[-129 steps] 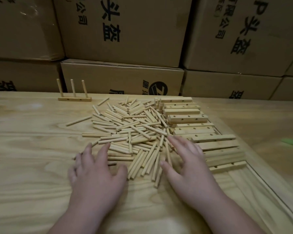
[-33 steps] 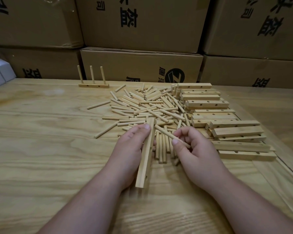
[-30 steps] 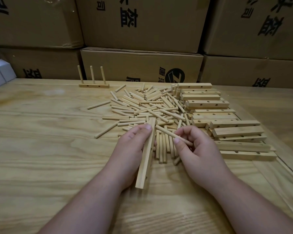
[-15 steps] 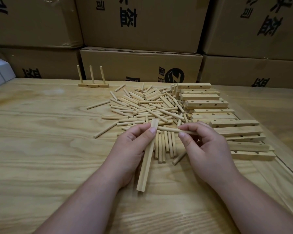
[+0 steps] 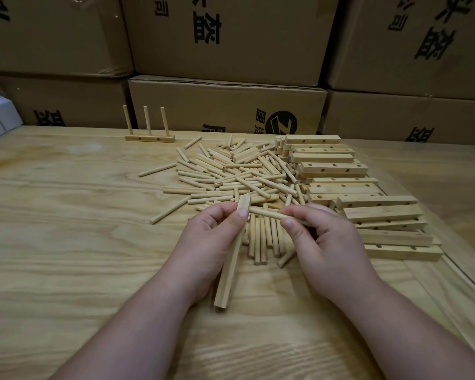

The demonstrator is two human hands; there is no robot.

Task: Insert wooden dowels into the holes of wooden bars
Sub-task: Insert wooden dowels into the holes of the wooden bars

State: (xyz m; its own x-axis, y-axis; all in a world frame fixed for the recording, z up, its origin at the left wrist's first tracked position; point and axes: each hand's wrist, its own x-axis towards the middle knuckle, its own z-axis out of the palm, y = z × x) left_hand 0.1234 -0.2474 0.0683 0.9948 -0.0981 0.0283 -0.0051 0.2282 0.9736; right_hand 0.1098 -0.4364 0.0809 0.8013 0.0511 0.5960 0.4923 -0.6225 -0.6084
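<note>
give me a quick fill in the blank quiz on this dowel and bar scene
1. The left hand grips a wooden ____.
2. The right hand pinches one ____.
3. The finished bar at the back holds ____ upright dowels.
4. The bar stack lies to the ____ of the dowel pile.

Missing: bar; dowel; three; right

Pale matt wooden dowels (image 5: 231,176) and bars (image 5: 333,169); grained, smooth wooden table (image 5: 66,242).

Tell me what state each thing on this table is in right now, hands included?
Left hand: grips a wooden bar.
Wooden bar: held lengthwise, no dowel in it yet.
Right hand: pinches a dowel.
Dowel: tip at the bar's far end.
Finished bar: three dowels upright.
Loose dowels: heaped.
Spare bars: stacked flat, empty holes.
</note>
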